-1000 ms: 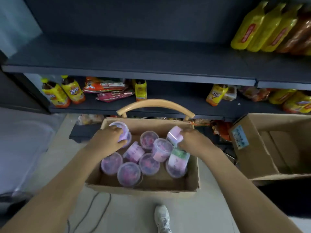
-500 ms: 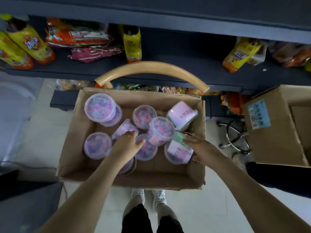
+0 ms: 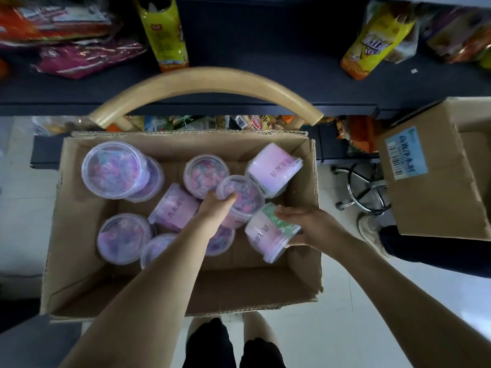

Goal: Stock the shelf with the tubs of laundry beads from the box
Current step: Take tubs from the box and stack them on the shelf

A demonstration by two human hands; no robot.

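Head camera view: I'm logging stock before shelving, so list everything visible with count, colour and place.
Box: one, brown cardboard, centre.
Tubs of laundry beads: about ten, clear with pink-purple contents, in the box.
Second box: one, brown, blue label, right.
Curved wooden bar: one, tan, behind the box.
Yellow packs: two, on the dark shelf.
Snack bags: several, red and magenta, shelf left.
Stool base: one, chrome, floor right.
Left hand: grips an upright tub.
Right hand: holds a tipped tub.

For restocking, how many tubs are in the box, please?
10 tubs: four along the back, two stacked; one lying central; three in front; one each in left hand, right hand; some maybe hidden.
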